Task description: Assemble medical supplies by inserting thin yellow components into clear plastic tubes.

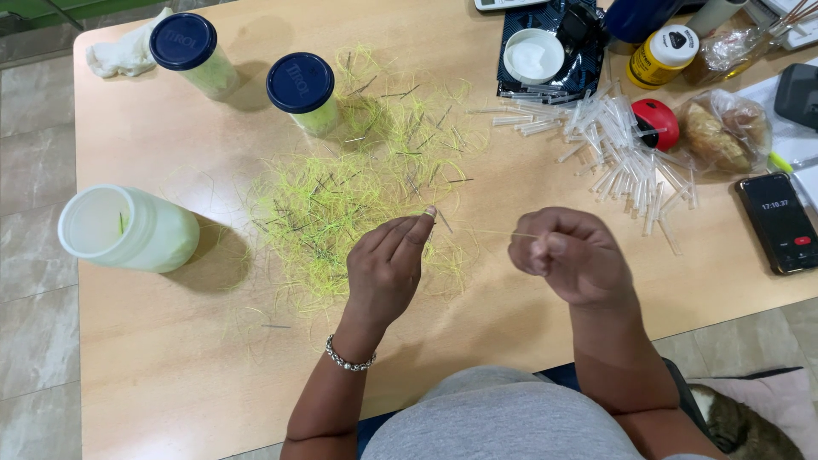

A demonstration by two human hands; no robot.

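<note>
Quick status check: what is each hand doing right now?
Left hand: pinched shut on a thin needle.
Right hand: closed, pinching a yellow-green thread.

The person wears a plain light grey top (503,422), which shows as a rounded shape below the wooden table (170,366), at the bottom of the view. The fabric looks smooth, without any print or pattern. Both forearms are bare from the top up to the hands, so the sleeves are short or do not reach into the view. On the wrist of the left hand (385,266), on the side nearer to the grey top, there is a thin silver bracelet (348,359) made of small linked beads or chain pieces. The right hand (573,255) has no ring and no bracelet that can be seen. The fingernails are short and without visible colour.
</note>
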